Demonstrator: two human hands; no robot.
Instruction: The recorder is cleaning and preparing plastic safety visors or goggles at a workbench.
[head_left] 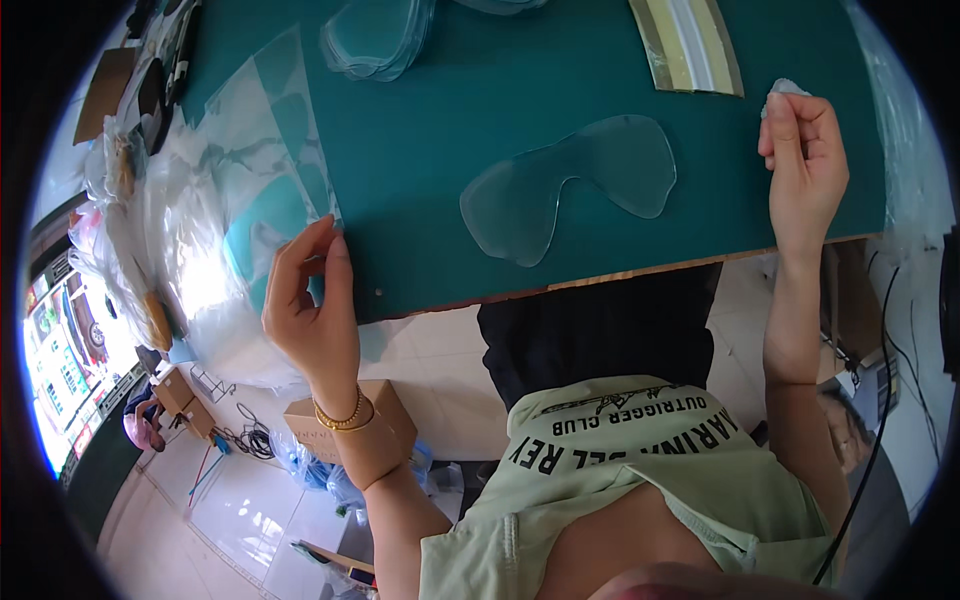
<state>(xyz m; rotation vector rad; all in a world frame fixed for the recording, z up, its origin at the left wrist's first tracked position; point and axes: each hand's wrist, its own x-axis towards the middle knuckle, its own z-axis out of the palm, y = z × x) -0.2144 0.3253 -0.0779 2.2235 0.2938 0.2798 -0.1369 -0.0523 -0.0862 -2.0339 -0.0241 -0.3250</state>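
Note:
A clear goggle-shaped lens [620, 165] lies flat on the green table mat [440, 130], between my two hands. At the left, my left hand [312, 305] is closed, thumb and forefinger pinching the near corner of a clear plastic bag [285, 110]. The bag spreads away from my fingers over the mat and the other plastic. Off to the right, my right hand [808, 165] is closed on a small white wad [788, 87], cloth or tissue, mostly hidden by the fingers. Neither hand touches the lens.
Stacked clear lenses [375, 40] sit at the far side. A yellow strip with a white band [688, 45] lies at the back right. Crumpled clear bags [190, 240] heap along the left edge. Below the table, a cardboard box [385, 400] stands on the tiled floor.

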